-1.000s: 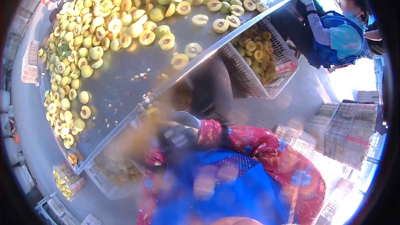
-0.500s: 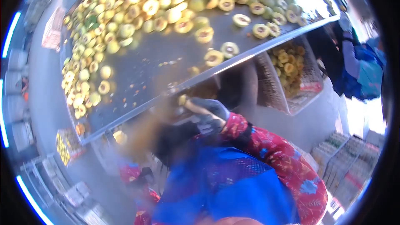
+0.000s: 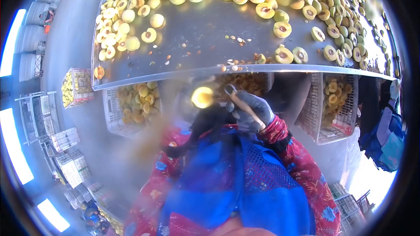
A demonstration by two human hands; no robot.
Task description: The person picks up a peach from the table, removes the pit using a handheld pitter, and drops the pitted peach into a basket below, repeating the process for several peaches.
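Observation:
My right hand [image 3: 253,112], in a grey glove, is closed around the wooden handle of a small tool [image 3: 243,103] with a metal loop at its tip. The loop points up and left, near the table edge. Left of it, a yellow fruit half [image 3: 202,97], like a peach half, is at the fingers of my left hand [image 3: 205,114]. That hand looks dark and blurred, its fingers partly lost in a smear; it appears closed on the fruit. A small gap separates the loop from the fruit half. Many peach halves [image 3: 282,29] lie cut side up on the metal table [image 3: 205,26].
Below the table's raised rim [image 3: 245,68] stand crates of fruit pieces, one at left [image 3: 111,116] and one at right [image 3: 315,122]. Loose pits and scraps [image 3: 234,39] dot the tabletop. Another person [image 3: 383,135] stands at the far right. Stacked crates [image 3: 72,166] are at left.
The view has swung round, so the table edge now runs nearly level. My right hand and the tool appear further right, and a bright fruit half now shows beside the loop.

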